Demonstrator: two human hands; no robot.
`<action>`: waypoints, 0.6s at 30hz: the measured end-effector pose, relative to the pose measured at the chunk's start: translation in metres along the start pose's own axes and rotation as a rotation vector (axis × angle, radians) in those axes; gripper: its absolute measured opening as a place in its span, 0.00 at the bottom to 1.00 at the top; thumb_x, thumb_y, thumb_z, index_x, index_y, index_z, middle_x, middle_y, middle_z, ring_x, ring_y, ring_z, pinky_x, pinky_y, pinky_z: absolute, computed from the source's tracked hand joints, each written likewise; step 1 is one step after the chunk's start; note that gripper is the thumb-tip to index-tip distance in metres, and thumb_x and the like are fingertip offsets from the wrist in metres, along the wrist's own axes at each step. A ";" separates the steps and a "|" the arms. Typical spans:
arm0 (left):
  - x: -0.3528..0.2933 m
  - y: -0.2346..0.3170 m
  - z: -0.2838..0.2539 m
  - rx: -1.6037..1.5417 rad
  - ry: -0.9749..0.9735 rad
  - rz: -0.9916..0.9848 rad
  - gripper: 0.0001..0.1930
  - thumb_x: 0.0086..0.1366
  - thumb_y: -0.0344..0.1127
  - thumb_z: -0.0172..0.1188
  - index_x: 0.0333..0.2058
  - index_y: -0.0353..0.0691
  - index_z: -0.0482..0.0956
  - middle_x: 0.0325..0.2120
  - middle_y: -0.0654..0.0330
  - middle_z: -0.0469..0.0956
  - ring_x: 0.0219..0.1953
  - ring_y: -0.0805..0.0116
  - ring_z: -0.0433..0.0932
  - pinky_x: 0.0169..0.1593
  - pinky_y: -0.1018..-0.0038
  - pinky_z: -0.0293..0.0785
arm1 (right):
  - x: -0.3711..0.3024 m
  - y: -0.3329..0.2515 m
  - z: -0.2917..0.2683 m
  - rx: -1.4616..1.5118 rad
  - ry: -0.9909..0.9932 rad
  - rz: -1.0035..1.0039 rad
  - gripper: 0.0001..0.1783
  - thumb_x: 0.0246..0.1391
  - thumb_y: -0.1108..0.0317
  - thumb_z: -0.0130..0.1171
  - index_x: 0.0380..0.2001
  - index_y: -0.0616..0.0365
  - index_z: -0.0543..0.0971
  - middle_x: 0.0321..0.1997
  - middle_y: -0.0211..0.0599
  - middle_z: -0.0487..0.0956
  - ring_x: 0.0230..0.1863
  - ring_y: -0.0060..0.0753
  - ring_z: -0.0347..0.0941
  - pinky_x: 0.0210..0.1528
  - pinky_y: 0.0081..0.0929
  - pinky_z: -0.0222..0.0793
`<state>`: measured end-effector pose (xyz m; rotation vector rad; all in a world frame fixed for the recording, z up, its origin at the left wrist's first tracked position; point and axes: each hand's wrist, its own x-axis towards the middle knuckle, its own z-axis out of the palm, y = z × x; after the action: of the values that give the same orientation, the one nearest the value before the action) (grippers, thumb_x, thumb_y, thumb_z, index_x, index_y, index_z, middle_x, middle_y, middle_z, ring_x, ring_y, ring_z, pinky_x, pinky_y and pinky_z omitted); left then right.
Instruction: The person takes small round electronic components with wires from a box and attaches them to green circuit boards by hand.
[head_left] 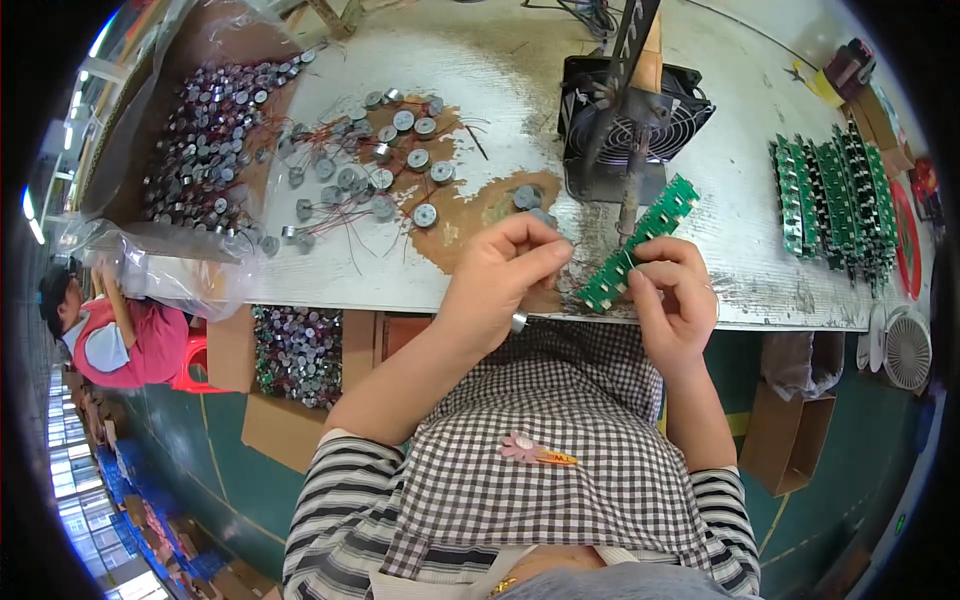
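In my right hand (680, 300) is a narrow green circuit board strip (662, 212), pinched near its lower end and slanting up to the right. My left hand (505, 275) is closed just left of the board, thumb against forefinger. A small round metal motor (519, 321) shows below its palm; fine wire at the fingertips is too small to make out clearly. Just above the board, a soldering iron (630, 195) points down from a metal stand (632, 60). Two loose motors (527, 197) lie on the table beyond my left hand.
A black fan (590, 105) stands behind the iron. Several wired motors (403, 121) are scattered left of centre, beside a heaped box (205, 150). Green boards (835, 205) stand in rows at right. Below the table are a box of motors (300, 350) and another person (130, 335).
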<state>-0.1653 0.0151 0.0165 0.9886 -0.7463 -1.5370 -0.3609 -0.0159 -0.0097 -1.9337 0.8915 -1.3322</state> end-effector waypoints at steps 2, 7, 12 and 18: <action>0.001 0.000 0.001 0.032 0.004 -0.018 0.05 0.61 0.31 0.59 0.33 0.37 0.75 0.22 0.68 0.73 0.24 0.82 0.70 0.27 0.86 0.65 | -0.003 -0.001 0.003 0.123 0.061 0.018 0.05 0.47 0.83 0.58 0.26 0.66 0.72 0.37 0.45 0.75 0.27 0.22 0.69 0.26 0.16 0.65; -0.002 -0.006 0.009 0.410 0.098 0.109 0.06 0.60 0.30 0.60 0.32 0.33 0.76 0.23 0.66 0.75 0.26 0.83 0.72 0.26 0.85 0.67 | -0.002 0.005 0.001 0.177 0.009 -0.075 0.07 0.46 0.78 0.59 0.25 0.64 0.69 0.40 0.52 0.75 0.29 0.28 0.69 0.30 0.20 0.65; 0.001 -0.009 0.013 0.373 0.059 0.157 0.06 0.60 0.30 0.60 0.32 0.32 0.76 0.21 0.67 0.75 0.23 0.83 0.71 0.26 0.85 0.67 | -0.002 0.007 0.001 0.159 0.010 -0.099 0.05 0.46 0.81 0.55 0.26 0.65 0.69 0.40 0.51 0.75 0.28 0.26 0.70 0.30 0.19 0.68; 0.003 -0.011 0.008 0.675 0.100 0.393 0.06 0.62 0.30 0.58 0.31 0.32 0.76 0.19 0.65 0.76 0.20 0.83 0.71 0.23 0.84 0.67 | 0.001 0.006 0.001 0.132 0.047 -0.127 0.05 0.46 0.81 0.55 0.25 0.65 0.70 0.39 0.50 0.76 0.25 0.24 0.70 0.27 0.18 0.69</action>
<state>-0.1778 0.0137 0.0097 1.2958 -1.3430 -0.8908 -0.3612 -0.0196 -0.0142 -1.8897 0.6944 -1.4775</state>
